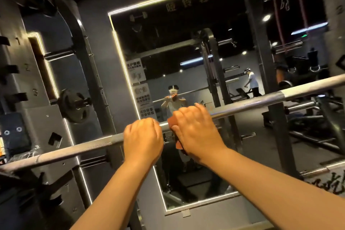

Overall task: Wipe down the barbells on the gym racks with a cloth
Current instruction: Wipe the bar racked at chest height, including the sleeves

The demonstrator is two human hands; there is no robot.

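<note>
A silver barbell (261, 103) runs across the view from lower left to upper right, resting on the rack. My left hand (142, 139) grips the bare bar near its middle, fingers curled over the top. Just to its right, my right hand (196, 129) wraps a reddish-brown cloth (172, 120) around the bar; a fold of the cloth hangs below my palm. The two hands are almost touching.
A large mirror with a lit frame (123, 65) faces me and reflects my hands on the bar and another person farther back. A rack upright with numbered pegs (16, 73) and a weight plate (74, 105) stand at left. Another upright (265, 61) rises at right.
</note>
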